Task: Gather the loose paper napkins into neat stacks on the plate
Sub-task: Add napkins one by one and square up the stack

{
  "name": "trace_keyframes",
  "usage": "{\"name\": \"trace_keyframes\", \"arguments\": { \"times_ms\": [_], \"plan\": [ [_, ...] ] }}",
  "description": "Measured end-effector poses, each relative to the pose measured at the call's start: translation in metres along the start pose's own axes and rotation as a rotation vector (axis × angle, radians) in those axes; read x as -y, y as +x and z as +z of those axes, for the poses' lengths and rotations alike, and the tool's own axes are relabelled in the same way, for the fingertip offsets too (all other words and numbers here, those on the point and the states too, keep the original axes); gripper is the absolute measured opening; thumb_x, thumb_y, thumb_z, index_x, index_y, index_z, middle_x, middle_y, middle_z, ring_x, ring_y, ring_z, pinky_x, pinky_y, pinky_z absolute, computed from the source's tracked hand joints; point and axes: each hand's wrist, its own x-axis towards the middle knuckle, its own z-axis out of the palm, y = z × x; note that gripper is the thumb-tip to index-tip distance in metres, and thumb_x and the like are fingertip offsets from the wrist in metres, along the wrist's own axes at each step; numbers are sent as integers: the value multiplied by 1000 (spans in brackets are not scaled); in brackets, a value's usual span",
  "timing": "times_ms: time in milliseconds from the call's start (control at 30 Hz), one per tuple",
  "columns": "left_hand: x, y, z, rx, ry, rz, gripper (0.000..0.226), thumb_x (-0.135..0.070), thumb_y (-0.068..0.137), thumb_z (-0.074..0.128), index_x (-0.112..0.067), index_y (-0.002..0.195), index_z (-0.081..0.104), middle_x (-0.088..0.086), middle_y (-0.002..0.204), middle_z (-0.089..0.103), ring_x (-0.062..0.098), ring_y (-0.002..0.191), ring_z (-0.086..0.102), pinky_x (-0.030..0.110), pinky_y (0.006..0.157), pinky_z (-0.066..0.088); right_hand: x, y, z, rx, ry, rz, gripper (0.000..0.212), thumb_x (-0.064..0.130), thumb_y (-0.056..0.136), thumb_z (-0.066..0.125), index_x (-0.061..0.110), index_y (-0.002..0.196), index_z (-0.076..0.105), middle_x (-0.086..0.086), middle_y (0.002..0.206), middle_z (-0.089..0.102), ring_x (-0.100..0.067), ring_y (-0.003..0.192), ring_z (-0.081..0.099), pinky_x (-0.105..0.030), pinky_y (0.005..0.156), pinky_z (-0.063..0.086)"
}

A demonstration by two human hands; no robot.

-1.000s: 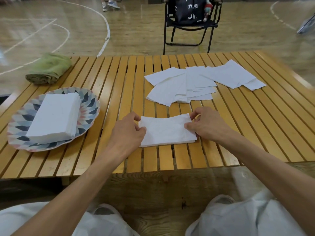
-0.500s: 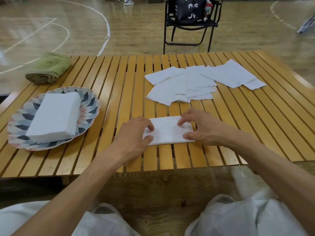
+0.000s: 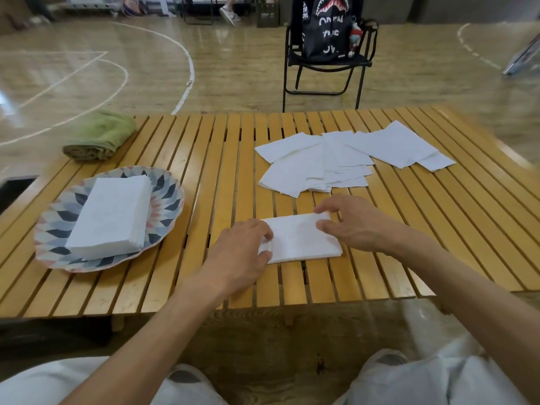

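Note:
A small stack of white napkins (image 3: 301, 239) lies on the slatted wooden table (image 3: 222, 176), close to its near edge. My left hand (image 3: 239, 255) pinches the stack's left end between thumb and fingers. At the stack's right end my right hand (image 3: 350, 222) has thumb and fingers curled round the far right corner. To the left, a patterned plate (image 3: 166, 197) carries a taller neat napkin stack (image 3: 112, 216). Several loose napkins (image 3: 344, 159) lie spread out behind my hands.
A rolled green towel (image 3: 99, 135) lies at the table's far left corner. Beyond the table a black folding chair (image 3: 327, 62) with a dark bag (image 3: 324, 24) stands on the gym floor. My knees in white trousers show below the table edge.
The small stack sits squarer between my hands. My left hand slid to its left end and pinches it; my right hand drew back to the right end, uncovering more napkin.

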Motion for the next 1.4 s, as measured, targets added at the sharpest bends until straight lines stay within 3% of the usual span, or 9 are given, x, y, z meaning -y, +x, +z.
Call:
{"name": "trace_keyframes", "arguments": {
  "times_ms": [133, 367, 700, 867, 933, 1033, 1133, 1233, 1400],
  "plan": [
    [-1, 0, 0, 2, 22, 7, 34, -30, 96, 59, -29, 130, 52, -10, 140, 49, 12, 128, 44, 34, 108, 35, 14, 20, 3, -4, 17, -12, 39, 36, 101, 56, 28, 139, 55, 5, 155, 41, -17, 141, 38, -29, 105, 30],
    [1, -1, -1, 12, 15, 45, 35, -25, 96, 56, -27, 131, 53, -9, 139, 50, 13, 127, 45, 36, 107, 39, 58, 83, 39, 10, -99, -73, 53, 35, 102, 49, 26, 153, 39, -6, 167, 18, -26, 153, 12, -44, 120, 20],
    [6, 1, 0, 8, 11, 54, 38, -26, 96, 56, -28, 134, 51, -10, 143, 47, 12, 130, 43, 36, 109, 35, 63, 117, 50, -40, -299, -122, 32, 27, 103, 38, 10, 124, 56, -7, 127, 55, -29, 123, 47, -43, 93, 41],
    [7, 0, 0, 5, 0, 56, 38, -25, 96, 57, -27, 134, 51, -9, 143, 47, 13, 130, 43, 36, 109, 35, 63, 93, 35, -115, -91, -138, 47, 26, 105, 44, 13, 150, 43, -5, 157, 42, -24, 142, 38, -40, 115, 32],
    [8, 0, 0, -13, -26, 51, 37, -25, 97, 57, -27, 133, 53, -9, 142, 48, 12, 129, 45, 35, 109, 37, 61, 70, 23, -266, 81, -180, 40, 25, 102, 54, 14, 141, 55, -2, 145, 56, -19, 132, 50, -32, 110, 38],
    [11, 1, -3, -104, -108, 11, 31, -27, 97, 58, -30, 128, 57, -12, 140, 50, 10, 128, 47, 29, 107, 35, 54, 32, 0, -494, 289, -238, 23, 26, 98, 63, 16, 116, 74, 13, 104, 71, -2, 96, 65, -21, 88, 53],
    [15, 6, -11, -226, -210, -17, 21, -28, 97, 56, -38, 116, 57, -19, 123, 54, -5, 113, 46, 12, 94, 29, 45, 0, -16, -586, 485, -224, 31, 40, 99, 60, 17, 90, 78, 11, 74, 68, 1, 74, 60, -8, 67, 45],
    [14, 8, -20, -328, -318, -4, 20, -29, 98, 55, -43, 111, 53, -26, 109, 50, -19, 102, 45, 5, 81, 30, 36, -20, -22, -659, 690, -187, 43, 47, 96, 61, 11, 77, 73, 1, 71, 63, -5, 68, 56, -13, 64, 44],
    [4, 5, -26, -374, -479, 47, 28, -43, 95, 57, -35, 122, 56, -25, 116, 57, -11, 110, 51, 11, 89, 38, 30, -29, -21, -605, 955, -176, 20, 34, 87, 76, 22, 72, 71, 12, 72, 64, -2, 73, 57, -26, 71, 44]
  ]
}}
